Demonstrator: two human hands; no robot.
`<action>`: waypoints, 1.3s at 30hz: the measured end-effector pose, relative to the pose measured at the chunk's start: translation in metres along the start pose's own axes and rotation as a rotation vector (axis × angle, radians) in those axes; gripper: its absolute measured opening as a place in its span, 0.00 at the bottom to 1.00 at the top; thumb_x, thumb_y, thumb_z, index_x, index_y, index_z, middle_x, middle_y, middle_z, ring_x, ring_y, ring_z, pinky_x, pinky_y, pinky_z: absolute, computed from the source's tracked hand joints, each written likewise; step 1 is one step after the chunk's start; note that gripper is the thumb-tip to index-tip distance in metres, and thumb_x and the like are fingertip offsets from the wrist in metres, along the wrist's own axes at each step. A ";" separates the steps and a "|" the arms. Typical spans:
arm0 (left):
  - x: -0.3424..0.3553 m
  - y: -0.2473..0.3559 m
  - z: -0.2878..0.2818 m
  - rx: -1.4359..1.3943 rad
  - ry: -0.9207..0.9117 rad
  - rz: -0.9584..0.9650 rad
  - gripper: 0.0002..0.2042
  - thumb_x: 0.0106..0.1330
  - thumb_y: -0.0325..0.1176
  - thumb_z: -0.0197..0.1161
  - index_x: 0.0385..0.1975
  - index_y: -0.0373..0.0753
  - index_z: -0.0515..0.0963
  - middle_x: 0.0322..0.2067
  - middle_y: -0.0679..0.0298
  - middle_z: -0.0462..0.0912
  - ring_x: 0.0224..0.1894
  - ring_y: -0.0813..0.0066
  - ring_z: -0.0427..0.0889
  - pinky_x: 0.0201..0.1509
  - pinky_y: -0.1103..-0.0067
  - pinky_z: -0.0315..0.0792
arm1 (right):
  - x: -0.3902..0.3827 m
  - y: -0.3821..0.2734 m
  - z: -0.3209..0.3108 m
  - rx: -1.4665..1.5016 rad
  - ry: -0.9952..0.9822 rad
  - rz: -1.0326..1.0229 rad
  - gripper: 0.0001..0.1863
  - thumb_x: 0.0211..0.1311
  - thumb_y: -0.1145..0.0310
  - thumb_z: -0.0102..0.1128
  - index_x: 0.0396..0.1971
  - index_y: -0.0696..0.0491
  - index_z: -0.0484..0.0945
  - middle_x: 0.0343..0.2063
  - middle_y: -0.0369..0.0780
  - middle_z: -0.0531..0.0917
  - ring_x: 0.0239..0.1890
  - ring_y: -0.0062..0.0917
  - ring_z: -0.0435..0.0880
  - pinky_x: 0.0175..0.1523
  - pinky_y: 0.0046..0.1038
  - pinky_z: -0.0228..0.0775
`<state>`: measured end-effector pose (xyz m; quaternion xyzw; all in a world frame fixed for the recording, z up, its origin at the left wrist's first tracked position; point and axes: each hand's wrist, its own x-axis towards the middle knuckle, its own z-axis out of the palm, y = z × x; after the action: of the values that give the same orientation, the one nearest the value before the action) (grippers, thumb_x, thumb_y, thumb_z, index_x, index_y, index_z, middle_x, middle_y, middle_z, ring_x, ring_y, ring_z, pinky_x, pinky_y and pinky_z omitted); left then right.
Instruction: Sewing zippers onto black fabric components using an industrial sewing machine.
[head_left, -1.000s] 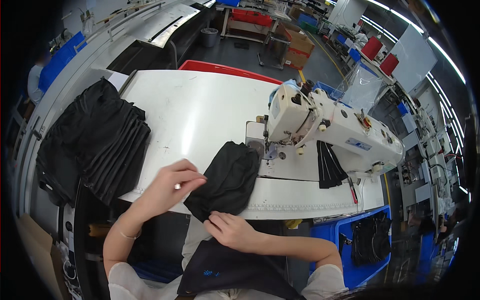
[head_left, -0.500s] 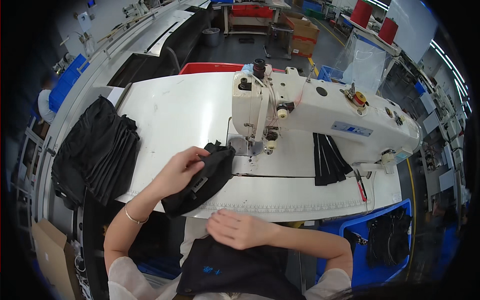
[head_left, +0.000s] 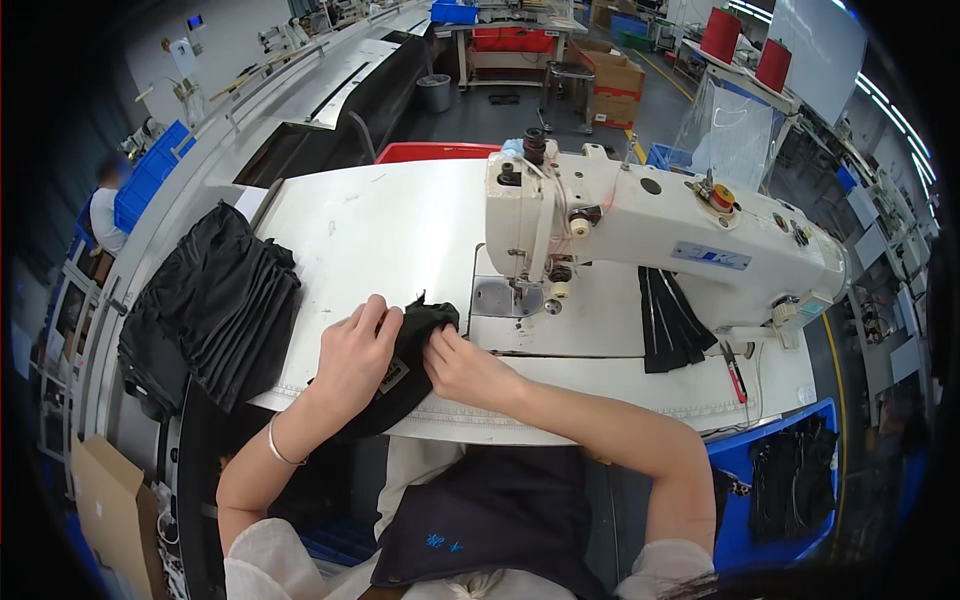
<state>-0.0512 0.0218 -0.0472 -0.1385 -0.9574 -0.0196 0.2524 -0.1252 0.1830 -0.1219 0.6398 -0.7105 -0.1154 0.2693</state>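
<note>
Both hands are on a black fabric piece [head_left: 404, 408] with a small light label, at the front of the white sewing table [head_left: 330, 240]. My left hand [head_left: 358, 352] grips it from the left, its fingers bent. Pinched at the upper right edge is the other side, where my right hand [head_left: 468, 370] closes on the fabric. Just beyond it, to the right, is the metal needle plate [head_left: 492, 298] of a white sewing machine [head_left: 630, 205]. The fabric lies short of the needle. Parts of it are hidden by my fingers.
A stack of black fabric pieces [head_left: 215, 310] lies at the left. Black strips [head_left: 672, 325] and red-handled thread snips [head_left: 735, 376] rest at the right. A blue bin [head_left: 832, 475] with black pieces stands below, a cardboard box [head_left: 108, 510] at lower left, a red bin [head_left: 430, 152] behind.
My right hand has come up from near my lap and taken hold of the fabric's right side. The left hand still holds the piece, now turned. The whole view has shifted slightly.
</note>
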 end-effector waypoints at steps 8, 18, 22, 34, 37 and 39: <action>-0.005 -0.037 -0.004 0.038 0.218 -0.002 0.14 0.36 0.17 0.58 0.26 0.36 0.68 0.24 0.63 0.66 0.17 0.69 0.71 0.18 0.76 0.64 | -0.011 -0.031 -0.015 0.303 0.191 0.130 0.22 0.45 0.71 0.55 0.43 0.65 0.74 0.46 0.50 0.76 0.49 0.39 0.77 0.54 0.31 0.67; -0.012 -0.021 -0.002 -0.043 0.300 0.015 0.12 0.35 0.15 0.57 0.23 0.36 0.69 0.24 0.63 0.67 0.21 0.70 0.75 0.17 0.75 0.65 | 0.027 -0.007 -0.038 1.009 0.600 0.548 0.09 0.47 0.74 0.67 0.26 0.57 0.74 0.24 0.37 0.74 0.27 0.29 0.74 0.32 0.29 0.67; -0.024 -0.033 0.003 -0.009 0.189 -0.011 0.12 0.35 0.16 0.58 0.23 0.36 0.70 0.25 0.63 0.68 0.23 0.69 0.76 0.19 0.75 0.66 | 0.016 -0.004 -0.038 0.876 0.662 0.437 0.12 0.41 0.78 0.64 0.30 0.59 0.75 0.25 0.39 0.74 0.24 0.28 0.74 0.26 0.26 0.68; -0.058 -0.022 -0.027 -0.522 -0.022 -0.257 0.14 0.43 0.15 0.65 0.29 0.34 0.71 0.32 0.59 0.72 0.32 0.64 0.75 0.34 0.74 0.70 | -0.020 0.012 -0.021 0.603 0.701 0.467 0.14 0.41 0.84 0.60 0.33 0.60 0.73 0.27 0.39 0.74 0.23 0.29 0.75 0.24 0.26 0.69; -0.060 -0.016 -0.030 -0.257 0.021 -0.062 0.13 0.42 0.14 0.62 0.28 0.34 0.71 0.31 0.58 0.71 0.29 0.65 0.75 0.31 0.74 0.69 | -0.016 0.019 -0.027 0.601 0.654 0.455 0.13 0.41 0.82 0.61 0.31 0.59 0.73 0.26 0.39 0.73 0.22 0.28 0.74 0.23 0.26 0.66; -0.067 -0.018 -0.022 -0.227 0.063 -0.078 0.14 0.40 0.14 0.62 0.29 0.34 0.71 0.30 0.59 0.71 0.27 0.65 0.74 0.28 0.74 0.69 | -0.010 0.024 -0.034 0.406 0.653 0.471 0.13 0.41 0.81 0.62 0.30 0.58 0.74 0.25 0.38 0.71 0.20 0.27 0.72 0.22 0.27 0.63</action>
<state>0.0103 -0.0155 -0.0606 -0.1282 -0.9453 -0.1419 0.2643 -0.1271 0.2020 -0.0842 0.5034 -0.7227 0.2987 0.3676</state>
